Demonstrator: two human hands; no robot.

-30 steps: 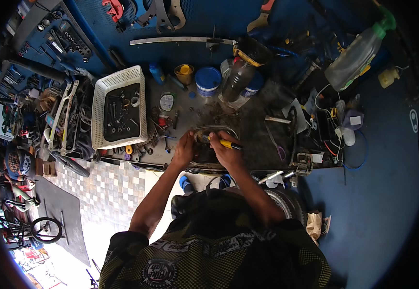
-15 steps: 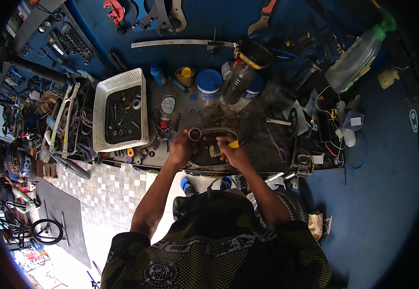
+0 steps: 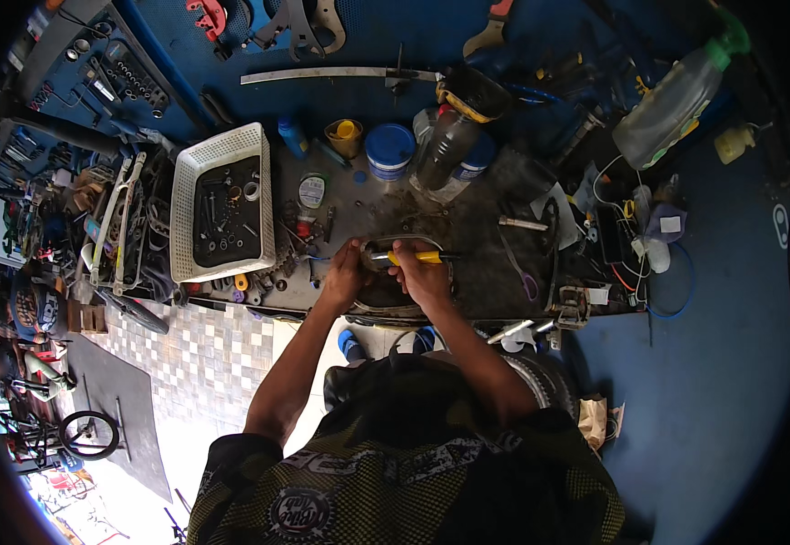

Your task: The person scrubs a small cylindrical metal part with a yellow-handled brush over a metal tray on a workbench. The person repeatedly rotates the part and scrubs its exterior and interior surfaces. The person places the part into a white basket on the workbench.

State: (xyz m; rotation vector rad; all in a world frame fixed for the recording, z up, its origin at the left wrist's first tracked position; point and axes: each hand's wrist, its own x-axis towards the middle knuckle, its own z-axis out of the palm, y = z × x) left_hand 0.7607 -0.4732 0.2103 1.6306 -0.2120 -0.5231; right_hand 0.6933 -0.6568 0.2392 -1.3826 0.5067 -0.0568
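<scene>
Close to the front edge of the bench, my left hand [image 3: 344, 275] is closed around a small round metal ring [image 3: 367, 254], partly covered by my fingers. My right hand [image 3: 422, 280] grips a yellow-handled tool [image 3: 427, 257] with a black end. The tool lies nearly level, its other end pointing left and meeting the ring. I cannot make out the kind of tip. Beneath both hands is a dark shallow tray [image 3: 440, 242] with a pale rounded rim.
A white perforated basket [image 3: 268, 200] of small metal parts stands at the left. Blue-lidded tubs [image 3: 389, 150] and a dark bottle [image 3: 449, 150] line the back. Purple-handled scissors [image 3: 529, 285] and a metal rod [image 3: 522, 223] lie right. Tools hang on the blue wall.
My right hand has moved left and a little up, bringing the yellow-handled tool against the ring. The ring has turned in my left hand, so its opening no longer shows plainly.
</scene>
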